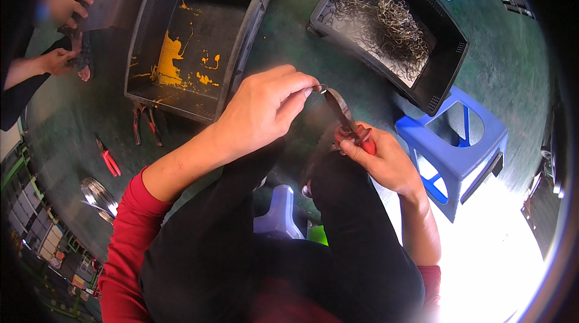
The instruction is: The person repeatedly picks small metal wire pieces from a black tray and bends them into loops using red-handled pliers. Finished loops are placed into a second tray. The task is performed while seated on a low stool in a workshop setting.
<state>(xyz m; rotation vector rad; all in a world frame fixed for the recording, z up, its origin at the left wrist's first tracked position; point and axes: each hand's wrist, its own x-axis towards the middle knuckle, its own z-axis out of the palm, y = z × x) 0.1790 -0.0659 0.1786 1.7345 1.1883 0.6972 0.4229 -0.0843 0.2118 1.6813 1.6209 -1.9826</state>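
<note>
My left hand (265, 103) pinches a small piece of bent wire (318, 87) between thumb and fingertips. My right hand (386, 160) is wrapped round the red handles of a pair of pliers (342, 111). The jaws of the pliers point up and to the left and meet the wire at my left fingertips. Whether the jaws grip it tightly is too small to tell. Both hands are above my knees. Beyond my right hand, a black crate (443, 76) holds a tangled heap of bent wire pieces (401, 28) on a white sheet.
A black crate with yellow paint stains (199, 97) stands at far left. Red-handled pliers (108, 159), another pair of pliers (145, 124) and a wire coil (99, 196) lie on the green floor (289, 34). A blue stool (464, 148) supports the right crate. Another person's hand (59, 61) shows at left.
</note>
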